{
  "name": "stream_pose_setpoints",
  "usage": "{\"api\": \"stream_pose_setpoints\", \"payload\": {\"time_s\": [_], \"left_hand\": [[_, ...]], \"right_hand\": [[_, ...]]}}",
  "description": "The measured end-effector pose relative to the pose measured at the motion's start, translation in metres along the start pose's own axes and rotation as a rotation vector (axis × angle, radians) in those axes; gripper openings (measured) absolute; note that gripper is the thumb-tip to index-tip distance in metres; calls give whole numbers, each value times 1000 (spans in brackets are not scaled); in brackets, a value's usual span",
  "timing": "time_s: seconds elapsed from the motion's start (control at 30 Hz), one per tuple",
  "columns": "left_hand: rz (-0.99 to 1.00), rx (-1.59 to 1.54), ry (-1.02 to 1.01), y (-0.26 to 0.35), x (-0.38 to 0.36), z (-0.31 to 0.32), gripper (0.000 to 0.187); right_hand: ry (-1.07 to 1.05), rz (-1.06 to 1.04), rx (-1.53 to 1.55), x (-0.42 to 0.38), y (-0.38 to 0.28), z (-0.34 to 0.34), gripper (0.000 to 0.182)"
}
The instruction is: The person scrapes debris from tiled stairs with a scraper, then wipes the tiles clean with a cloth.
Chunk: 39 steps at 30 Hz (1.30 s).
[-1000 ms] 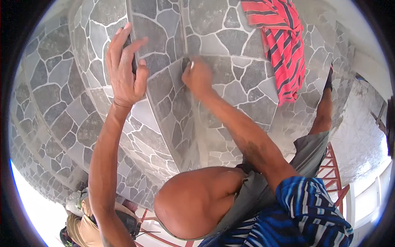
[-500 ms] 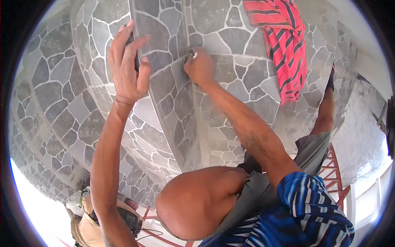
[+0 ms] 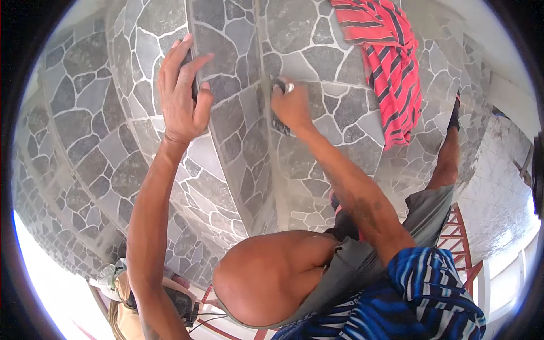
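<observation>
My left hand (image 3: 184,93) rests with fingers apart over the raised edge of a tiled ledge (image 3: 224,90), thumb and fingertips on the stone-patterned surface. A narrow dark strip shows between thumb and fingers. My right hand (image 3: 292,105), smeared by motion, is closed at the tiled surface (image 3: 326,59), just right of the inner corner groove (image 3: 263,90). Something small, dark and whitish, peeks out at its fingertips, and a dark patch shows beneath the hand; I cannot tell what it is.
A red cloth with black stripes (image 3: 394,73) lies on the tiles at upper right. My bent knee (image 3: 260,280) is close below the ledge. Red metal rungs (image 3: 453,232) stand at lower right. A tan bag (image 3: 129,320) and a black device with cables (image 3: 184,306) sit at lower left.
My right hand has moved a little right and down, away from the corner groove, and more of the dark thing shows. The left hand stays on the ledge edge. The view has shifted slightly.
</observation>
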<state>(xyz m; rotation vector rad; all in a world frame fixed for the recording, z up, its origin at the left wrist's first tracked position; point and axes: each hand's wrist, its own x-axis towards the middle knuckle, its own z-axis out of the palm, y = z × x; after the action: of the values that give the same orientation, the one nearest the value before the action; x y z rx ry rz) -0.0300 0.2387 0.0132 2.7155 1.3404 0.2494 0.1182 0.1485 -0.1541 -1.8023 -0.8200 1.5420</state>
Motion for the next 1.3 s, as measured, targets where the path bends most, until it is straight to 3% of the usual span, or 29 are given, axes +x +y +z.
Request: {"api": "stream_pose_setpoints", "payload": {"time_s": [0.23, 0.33, 0.43, 0.53, 0.73, 0.83, 0.93, 1.03, 1.13, 1.3], "left_hand": [[3, -9, 24, 0, 1, 3, 41], [3, -19, 16, 3, -2, 1, 41], [10, -16, 28, -1, 2, 2, 41], [3, -15, -3, 3, -4, 0, 39], [-8, -3, 2, 1, 1, 1, 40], [-12, -8, -7, 4, -1, -1, 40], [0, 6, 4, -2, 3, 1, 39], [-1, -3, -13, 2, -5, 0, 38], [15, 15, 2, -1, 3, -1, 37], [21, -9, 17, -2, 0, 2, 36]], "right_hand": [[75, -226, -58, -14, -2, 27, 30], [20, -40, -59, 2, -5, 25, 26], [83, -250, -41, -19, -5, 27, 26], [12, -96, -166, -3, 7, 34, 24], [147, -297, -14, -16, 14, 35, 22], [-21, -68, -119, 5, 15, 28, 26], [20, -251, -91, -14, 3, 21, 29], [30, -137, -51, -11, 8, 23, 30], [-136, -19, -139, -5, 7, 13, 30], [-28, -158, -36, -76, 51, 24, 30]]}}
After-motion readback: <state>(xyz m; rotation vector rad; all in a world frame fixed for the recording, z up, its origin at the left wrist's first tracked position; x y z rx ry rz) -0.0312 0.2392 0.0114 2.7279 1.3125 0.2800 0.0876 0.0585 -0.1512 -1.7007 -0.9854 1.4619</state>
